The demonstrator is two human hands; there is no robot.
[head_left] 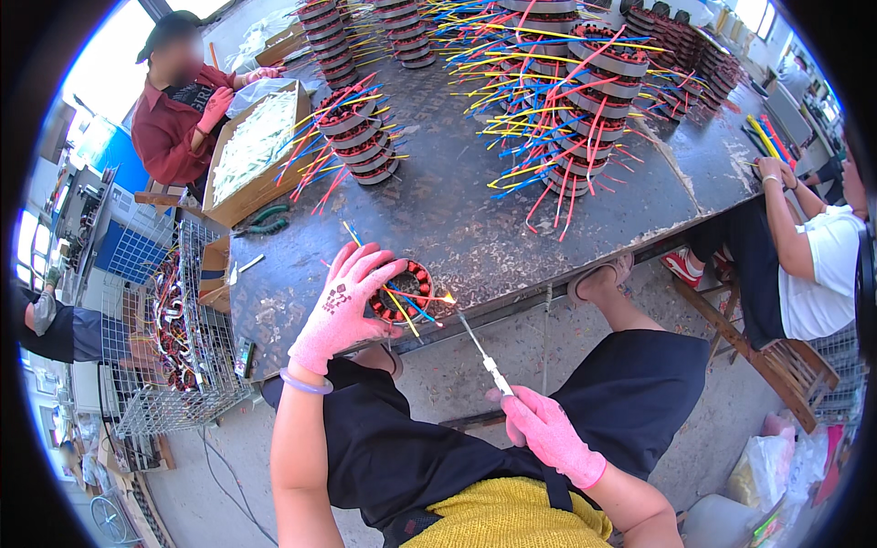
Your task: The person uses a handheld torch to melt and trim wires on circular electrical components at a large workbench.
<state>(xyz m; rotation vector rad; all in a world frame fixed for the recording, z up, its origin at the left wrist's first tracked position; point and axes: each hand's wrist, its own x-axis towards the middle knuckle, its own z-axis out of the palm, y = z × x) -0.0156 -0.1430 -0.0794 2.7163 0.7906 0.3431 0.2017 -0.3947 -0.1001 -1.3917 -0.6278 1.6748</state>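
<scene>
Holding red-coiled ring [424,279] (wires [406,319] splayed) in left grip [340,306], white tool [494,370] in right grip [551,433]

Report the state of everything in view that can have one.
Left hand, gripping the wound ring
Wound ring, held
Right hand, gripping the white tool
Flame, lit near the white tool's tip
Cardboard box, open, filled with pale pieces
Green hand tool, lying on the table
Wire basket, loaded
Tall ring stack, standing
</scene>
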